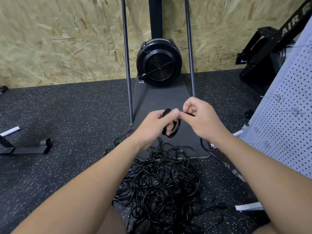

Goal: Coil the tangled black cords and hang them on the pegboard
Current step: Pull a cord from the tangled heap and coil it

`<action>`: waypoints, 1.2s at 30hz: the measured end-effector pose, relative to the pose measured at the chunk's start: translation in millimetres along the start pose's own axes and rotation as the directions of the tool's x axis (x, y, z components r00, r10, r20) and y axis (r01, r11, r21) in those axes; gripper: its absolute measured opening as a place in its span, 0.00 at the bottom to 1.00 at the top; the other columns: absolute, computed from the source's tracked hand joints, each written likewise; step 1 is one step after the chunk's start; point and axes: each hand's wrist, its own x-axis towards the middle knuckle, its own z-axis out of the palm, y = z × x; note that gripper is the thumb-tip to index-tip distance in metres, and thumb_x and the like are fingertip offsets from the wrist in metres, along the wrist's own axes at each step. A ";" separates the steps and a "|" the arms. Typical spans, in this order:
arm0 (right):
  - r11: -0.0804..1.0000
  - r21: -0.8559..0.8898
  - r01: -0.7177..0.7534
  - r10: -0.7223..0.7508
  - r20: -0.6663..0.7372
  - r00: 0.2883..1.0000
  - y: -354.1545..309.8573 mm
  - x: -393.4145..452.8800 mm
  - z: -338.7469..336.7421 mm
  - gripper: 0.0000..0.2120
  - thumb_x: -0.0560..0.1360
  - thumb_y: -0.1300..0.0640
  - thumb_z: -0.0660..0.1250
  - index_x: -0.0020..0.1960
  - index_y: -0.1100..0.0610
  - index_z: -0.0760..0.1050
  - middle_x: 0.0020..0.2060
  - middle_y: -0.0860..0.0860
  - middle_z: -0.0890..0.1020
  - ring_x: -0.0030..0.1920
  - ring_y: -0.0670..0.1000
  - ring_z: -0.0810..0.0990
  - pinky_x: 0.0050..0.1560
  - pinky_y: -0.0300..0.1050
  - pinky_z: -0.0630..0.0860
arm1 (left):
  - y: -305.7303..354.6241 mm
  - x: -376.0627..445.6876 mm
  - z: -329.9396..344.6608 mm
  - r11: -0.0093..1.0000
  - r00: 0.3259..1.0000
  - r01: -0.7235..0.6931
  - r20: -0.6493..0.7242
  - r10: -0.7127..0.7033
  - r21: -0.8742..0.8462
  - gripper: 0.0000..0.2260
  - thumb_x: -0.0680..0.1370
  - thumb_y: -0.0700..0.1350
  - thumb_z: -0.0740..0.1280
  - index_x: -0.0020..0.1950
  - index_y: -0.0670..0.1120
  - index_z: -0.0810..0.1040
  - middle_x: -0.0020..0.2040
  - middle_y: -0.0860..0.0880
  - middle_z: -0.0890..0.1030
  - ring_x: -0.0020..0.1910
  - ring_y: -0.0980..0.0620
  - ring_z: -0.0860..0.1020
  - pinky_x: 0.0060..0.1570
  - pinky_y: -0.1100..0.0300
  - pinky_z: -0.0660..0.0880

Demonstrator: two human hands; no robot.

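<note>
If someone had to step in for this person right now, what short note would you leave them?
Left hand: grips a small coil of black cord.
Right hand: pinches the cord's loose end at the coil.
Tangled pile of cords: on the floor below the hands, partly on the black mat.
Pegboard: at right, hooks look bare.
Done: one coil nearly wound.
Left: finish it, hang it, then coil and hang the rest.

A gym room: speckled rubber flooring (67, 115), a chipboard wall (59, 39), a black air-fan exercise machine (159, 62) with upright steel poles (126, 65), and a white pegboard (287, 124) alongside.
</note>
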 end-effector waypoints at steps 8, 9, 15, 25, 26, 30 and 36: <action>0.975 0.058 -0.216 0.200 0.207 0.958 15.7 2.4 -3.2 0.14 0.79 0.51 0.79 0.60 0.52 0.79 0.46 0.50 0.89 0.40 0.47 0.86 0.43 0.38 0.77 | -12.0 2.2 -4.6 0.991 0.996 0.078 -0.024 -0.081 -0.104 0.20 0.86 0.52 0.70 0.37 0.46 0.75 0.34 0.44 0.74 0.35 0.47 0.71 0.45 0.52 0.68; 0.965 0.020 -0.260 0.247 0.252 0.936 20.1 1.4 -2.9 0.15 0.78 0.51 0.80 0.61 0.52 0.78 0.46 0.49 0.89 0.43 0.49 0.87 0.45 0.41 0.78 | -11.9 3.4 -4.9 0.985 0.995 0.083 -0.050 -0.092 -0.150 0.20 0.86 0.52 0.70 0.36 0.48 0.73 0.34 0.45 0.73 0.34 0.48 0.69 0.44 0.52 0.67; 0.922 -0.181 -0.343 0.374 0.179 0.910 38.9 -3.9 14.2 0.10 0.82 0.49 0.75 0.51 0.55 0.80 0.38 0.50 0.88 0.39 0.51 0.89 0.44 0.47 0.80 | -14.9 10.8 -12.3 0.922 0.962 0.092 -0.204 -0.180 -0.377 0.15 0.86 0.49 0.71 0.42 0.51 0.72 0.34 0.51 0.69 0.33 0.52 0.67 0.42 0.56 0.66; 0.805 -0.469 0.364 -0.065 0.541 0.838 5.0 -4.4 20.8 0.17 0.88 0.45 0.62 0.42 0.50 0.72 0.37 0.45 0.77 0.41 0.50 0.76 0.47 0.57 0.76 | -21.4 11.1 -11.3 0.936 0.952 0.114 -0.234 -0.199 -0.332 0.10 0.85 0.49 0.72 0.49 0.43 0.82 0.40 0.48 0.83 0.36 0.52 0.78 0.45 0.60 0.76; 0.831 -0.415 0.370 -0.101 0.541 0.835 3.5 -4.1 19.8 0.18 0.87 0.44 0.64 0.41 0.50 0.74 0.38 0.46 0.79 0.42 0.49 0.78 0.48 0.57 0.76 | -20.8 10.0 -10.2 0.938 0.962 0.118 -0.196 -0.189 -0.325 0.13 0.85 0.49 0.72 0.53 0.39 0.85 0.44 0.45 0.87 0.40 0.51 0.81 0.47 0.59 0.78; 0.970 -0.177 0.166 -0.064 0.475 0.878 -1.3 -0.2 6.4 0.11 0.83 0.44 0.70 0.46 0.47 0.85 0.47 0.47 0.88 0.59 0.50 0.86 0.61 0.54 0.81 | -14.5 5.4 -13.3 0.951 0.989 0.121 -0.045 -0.139 -0.285 0.17 0.86 0.46 0.69 0.65 0.32 0.83 0.60 0.38 0.88 0.57 0.45 0.85 0.62 0.54 0.77; 0.966 -0.247 0.084 0.039 0.453 0.891 3.8 -5.7 -9.4 0.07 0.82 0.47 0.75 0.46 0.46 0.88 0.40 0.41 0.87 0.41 0.41 0.83 0.45 0.38 0.76 | -11.3 4.4 -7.6 0.926 0.982 0.112 -0.102 -0.159 -0.361 0.05 0.85 0.40 0.69 0.50 0.42 0.83 0.46 0.43 0.86 0.50 0.46 0.83 0.67 0.46 0.75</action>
